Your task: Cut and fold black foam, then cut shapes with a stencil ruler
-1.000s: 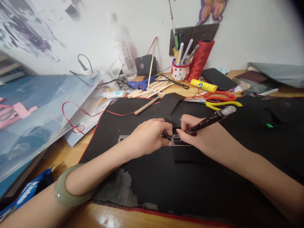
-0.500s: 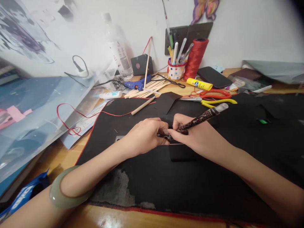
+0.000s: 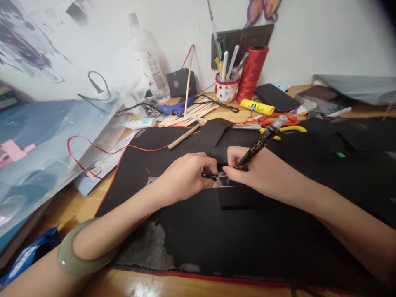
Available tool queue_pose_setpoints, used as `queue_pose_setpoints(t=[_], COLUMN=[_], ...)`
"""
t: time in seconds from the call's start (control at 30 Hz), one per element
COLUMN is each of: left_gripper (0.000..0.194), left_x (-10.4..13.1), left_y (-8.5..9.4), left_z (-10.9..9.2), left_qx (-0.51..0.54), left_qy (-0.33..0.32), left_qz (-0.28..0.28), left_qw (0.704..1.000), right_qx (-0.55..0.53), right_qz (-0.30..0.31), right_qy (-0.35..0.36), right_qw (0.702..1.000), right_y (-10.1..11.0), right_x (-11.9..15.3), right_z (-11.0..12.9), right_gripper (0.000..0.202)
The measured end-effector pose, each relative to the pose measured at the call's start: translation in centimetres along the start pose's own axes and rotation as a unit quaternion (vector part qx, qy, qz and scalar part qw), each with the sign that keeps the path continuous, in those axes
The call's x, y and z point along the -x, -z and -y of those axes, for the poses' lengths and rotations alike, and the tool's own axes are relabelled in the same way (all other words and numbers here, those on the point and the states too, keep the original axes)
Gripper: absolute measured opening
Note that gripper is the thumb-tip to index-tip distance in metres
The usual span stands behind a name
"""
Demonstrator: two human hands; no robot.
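My right hand (image 3: 247, 165) is closed around a dark patterned pen (image 3: 258, 144) with a pale end pointing up and to the right. My left hand (image 3: 192, 175), with a ring on one finger, presses its curled fingertips on a flat metallic ruler-like piece (image 3: 223, 179). That piece lies over a black sheet (image 3: 235, 202) on the black mat (image 3: 198, 231). The pen's tip is hidden behind my right fingers. A folded black paper piece (image 3: 215, 130) sits just beyond my hands.
Behind are orange scissors (image 3: 286, 119), yellow-handled pliers (image 3: 293, 128), a glue stick (image 3: 256, 107), a phone (image 3: 276, 98), a blue glue gun (image 3: 173, 109), wooden sticks (image 3: 198, 111), a red thread spool (image 3: 253, 74), a pen cup (image 3: 227, 88) and a bottle (image 3: 151, 66).
My right hand has moved slightly right, away from my left fingers, and the pen stands more upright. More of the metallic piece shows between my hands. The whole view has shifted a little.
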State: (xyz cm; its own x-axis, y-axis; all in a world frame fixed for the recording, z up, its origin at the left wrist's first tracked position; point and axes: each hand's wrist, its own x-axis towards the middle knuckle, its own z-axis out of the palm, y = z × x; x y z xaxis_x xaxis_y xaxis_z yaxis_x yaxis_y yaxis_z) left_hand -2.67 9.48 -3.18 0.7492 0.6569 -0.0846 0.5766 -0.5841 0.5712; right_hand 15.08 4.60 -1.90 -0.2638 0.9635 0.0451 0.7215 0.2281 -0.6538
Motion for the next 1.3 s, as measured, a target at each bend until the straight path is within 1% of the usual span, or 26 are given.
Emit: queue_pose_setpoints(t=[0.17,0.27,0.33,0.43,0.5,0.6,0.67,0.77,0.83,0.87,0.93,1.0,1.03,1.07,1.13,1.2,1.23,1.3], left_gripper=[0.013,0.014,0.013,0.012,0.013,0.017,0.025,0.036,0.033,0.030,0.023,0.017,0.017,0.016,0.014,0.011,0.009,0.006], left_x=[0.0,0.0,0.0,0.1,0.1,0.0,0.0,0.3,0.5,0.6,0.8,0.9,1.1,1.2,1.5,1.9,2.0,2.2], left_y=[0.0,0.0,0.0,0.0,0.0,0.3,0.6,1.2,1.7,2.0,2.9,4.2,4.9,5.6,6.7,7.2,7.2,6.7], left_z=[0.0,0.1,0.0,0.0,0.0,-0.1,-0.2,-0.5,-0.7,-0.7,-0.8,-0.9,-1.0,-1.1,-1.3,-1.7,-1.9,-2.4], left_qx=[-0.001,-0.004,-0.004,-0.008,-0.010,-0.018,-0.032,-0.097,-0.142,-0.149,-0.113,-0.011,0.058,0.122,0.203,0.233,0.235,0.220], left_qy=[-0.004,-0.005,-0.003,-0.002,0.003,0.013,0.011,0.007,0.018,0.031,0.053,0.063,0.059,0.055,0.040,0.021,0.011,-0.008], left_qz=[0.001,0.000,0.003,0.009,0.011,0.022,0.037,0.052,0.059,0.064,0.081,0.081,0.061,0.027,-0.086,-0.180,-0.210,-0.240], left_qw=[1.000,1.000,1.000,1.000,1.000,1.000,0.999,0.994,0.988,0.986,0.989,0.995,0.995,0.991,0.975,0.955,0.949,0.945], right_qx=[0.065,0.091,0.073,0.014,-0.011,-0.038,-0.053,-0.048,-0.036,-0.032,-0.025,-0.024,-0.028,-0.036,-0.065,-0.101,-0.115,-0.143], right_qz=[0.003,-0.016,-0.024,-0.029,-0.069,-0.179,-0.232,-0.252,-0.259,-0.266,-0.289,-0.319,-0.329,-0.337,-0.336,-0.297,-0.268,-0.213], right_qy=[-0.016,-0.009,0.000,0.026,0.032,0.015,0.010,0.016,0.019,0.020,0.027,0.037,0.042,0.046,0.048,0.042,0.033,0.015], right_qw=[0.998,0.996,0.997,0.999,0.997,0.983,0.971,0.966,0.965,0.963,0.957,0.947,0.943,0.940,0.939,0.949,0.956,0.966], right_y=[0.0,-0.5,-0.8,-1.1,-0.7,0.5,1.5,2.6,3.1,3.3,3.8,4.4,4.7,5.0,5.5,5.6,5.5,5.0], right_x=[0.2,0.3,0.3,0.3,0.3,0.2,0.2,0.4,0.5,0.6,0.8,1.0,1.1,1.2,1.4,1.4,1.4,1.4], right_z=[0.2,0.3,0.5,0.5,0.3,-0.2,-0.5,-0.6,-0.4,-0.3,0.0,0.2,0.3,0.4,0.5,0.8,1.0,1.4], right_gripper=[0.018,0.018,0.018,0.015,0.014,0.018,0.020,0.023,0.024,0.023,0.022,0.021,0.021,0.022,0.025,0.025,0.024,0.027])
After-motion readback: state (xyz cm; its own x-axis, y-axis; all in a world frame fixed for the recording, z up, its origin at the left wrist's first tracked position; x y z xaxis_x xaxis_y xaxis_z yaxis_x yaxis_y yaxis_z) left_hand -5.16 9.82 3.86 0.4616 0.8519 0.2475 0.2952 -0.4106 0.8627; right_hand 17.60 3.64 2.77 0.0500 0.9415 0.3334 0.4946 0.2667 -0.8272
